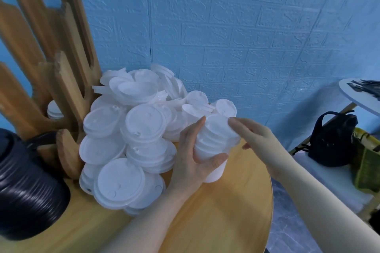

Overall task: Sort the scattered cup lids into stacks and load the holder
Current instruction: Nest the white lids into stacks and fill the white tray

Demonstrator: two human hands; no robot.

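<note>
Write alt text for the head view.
A person's left hand grips a stack of small white plastic lids above a round wooden table; the right hand touches its top. Loose white lids lie piled beside a wooden holder.

Two bare forearms in shot, no sleeves showing anywhere. The left hand (193, 156) carries no ring or watch. Same for the right hand (255, 135), with short plain nails.

At the left edge of the frame, the stack of black lids (26, 187) and the wooden holder (51, 63) are cut off. Holder slats hide most of a small white stack (53, 110). The left hand (193, 162) covers part of the held lid stack (213, 146). At the right edge, a round white tabletop (357, 94) is cropped, with dark items on it too blurred to identify.
</note>
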